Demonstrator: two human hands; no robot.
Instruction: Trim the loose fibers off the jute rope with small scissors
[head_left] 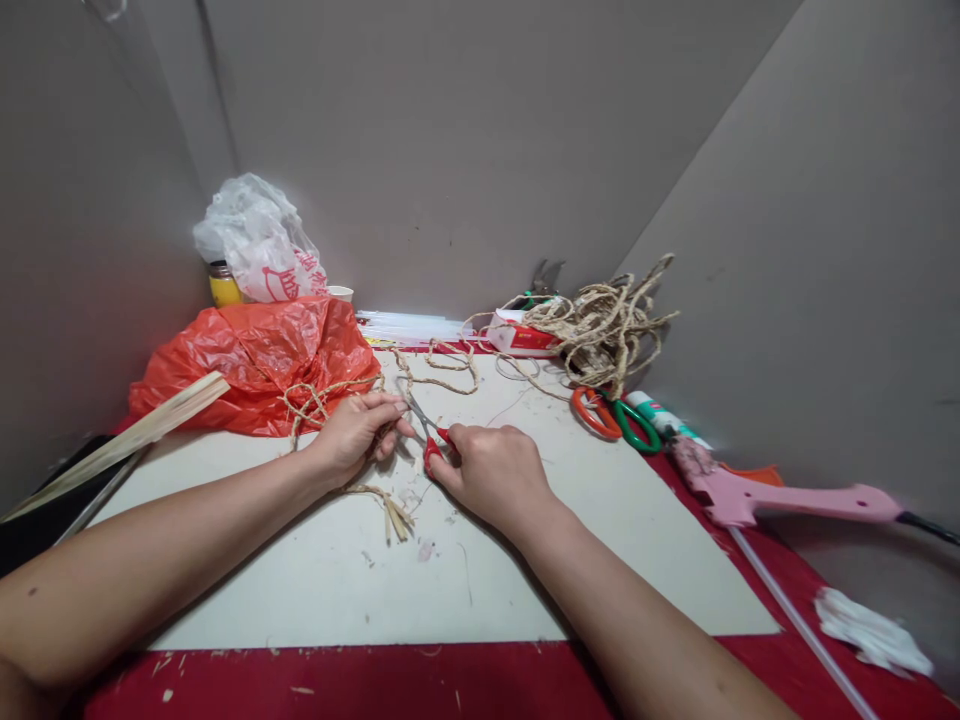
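Observation:
My right hand (491, 475) is closed round the red handles of small scissors (430, 428), whose blades point up and left. The blade tips meet the fingertips of my left hand (360, 432), which pinches a strand of twisted straw rope (319, 400). Whether the blades touch the rope is too small to tell. Part of the rope trails left over a red plastic bag, and a frayed rope end (394, 515) lies below my left hand on the white board (337, 590). More rope (454, 388) curls behind the scissors.
Left stand a red plastic bag (262, 350), a white bag (259, 235), a yellow jar (223, 284) and a flat straw strip (150, 425). Right are a rope heap (611, 325), orange-handled scissors (596, 413), a green handle (637, 427), a pink glue gun (795, 498) and crumpled tissue (870, 630).

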